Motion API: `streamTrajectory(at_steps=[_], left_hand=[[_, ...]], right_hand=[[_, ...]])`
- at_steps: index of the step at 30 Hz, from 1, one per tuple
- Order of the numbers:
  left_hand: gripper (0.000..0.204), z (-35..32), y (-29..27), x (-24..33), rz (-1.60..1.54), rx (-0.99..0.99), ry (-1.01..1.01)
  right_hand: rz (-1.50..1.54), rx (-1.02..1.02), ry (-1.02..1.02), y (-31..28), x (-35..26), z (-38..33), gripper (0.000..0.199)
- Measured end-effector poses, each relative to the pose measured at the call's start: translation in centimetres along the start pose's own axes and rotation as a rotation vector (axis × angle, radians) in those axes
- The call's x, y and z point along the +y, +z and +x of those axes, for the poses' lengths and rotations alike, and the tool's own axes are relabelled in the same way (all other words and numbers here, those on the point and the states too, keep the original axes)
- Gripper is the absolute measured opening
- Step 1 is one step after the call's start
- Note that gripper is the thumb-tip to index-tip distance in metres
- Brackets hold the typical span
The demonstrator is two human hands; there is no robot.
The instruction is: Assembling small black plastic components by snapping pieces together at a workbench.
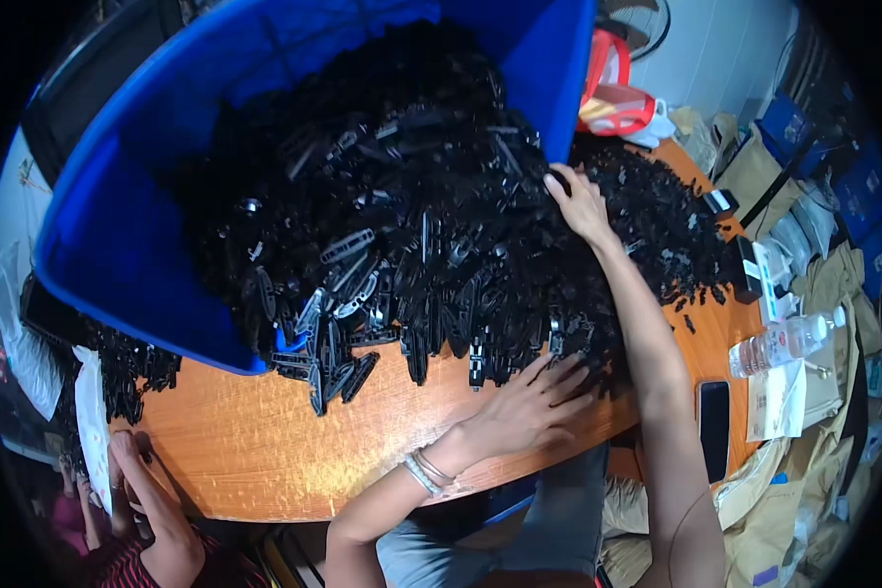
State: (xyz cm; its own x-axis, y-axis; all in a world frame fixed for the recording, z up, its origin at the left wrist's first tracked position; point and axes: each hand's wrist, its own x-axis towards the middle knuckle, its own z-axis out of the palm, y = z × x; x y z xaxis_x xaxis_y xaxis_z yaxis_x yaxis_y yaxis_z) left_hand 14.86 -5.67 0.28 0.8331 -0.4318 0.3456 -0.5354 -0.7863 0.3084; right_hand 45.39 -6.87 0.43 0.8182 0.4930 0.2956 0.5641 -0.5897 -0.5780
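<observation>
A big pile of small oblong black plastic parts (363, 235), some slotted and clip-like, spills from a tipped blue bin (127, 245) onto the wooden table. My left hand (531, 410) rests with fingers spread at the near edge of this pile, its fingertips touching the parts. Farther off, my right hand (580, 206) is at the lower right end of the bin's rim, fingers bent and the thumb toward the inside. It seems to grip the rim, though the fingertips are partly hidden. Loose smaller black pieces (657, 216) lie just right of it.
On the right side of the table (265, 441) are a black phone (712, 429), a clear bottle (786, 343) and small boxes (745, 269). Brown sacks (833, 323) stand beyond that edge. At the left, another person's arms (157, 505) reach the table beside more black parts (132, 377).
</observation>
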Motion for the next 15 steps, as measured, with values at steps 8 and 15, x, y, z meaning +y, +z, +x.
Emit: streamTrajectory(at_steps=[8,15], left_hand=[[0.047,1.7,1.3,-3.1,-0.048,-0.039,0.064],[0.043,0.8,2.1,0.2,-0.005,0.000,0.056]], right_hand=[[-0.107,-0.028,-0.092,1.3,-4.0,-1.3,0.060],[0.149,-0.152,-0.150,4.4,-8.2,-6.0,0.052]])
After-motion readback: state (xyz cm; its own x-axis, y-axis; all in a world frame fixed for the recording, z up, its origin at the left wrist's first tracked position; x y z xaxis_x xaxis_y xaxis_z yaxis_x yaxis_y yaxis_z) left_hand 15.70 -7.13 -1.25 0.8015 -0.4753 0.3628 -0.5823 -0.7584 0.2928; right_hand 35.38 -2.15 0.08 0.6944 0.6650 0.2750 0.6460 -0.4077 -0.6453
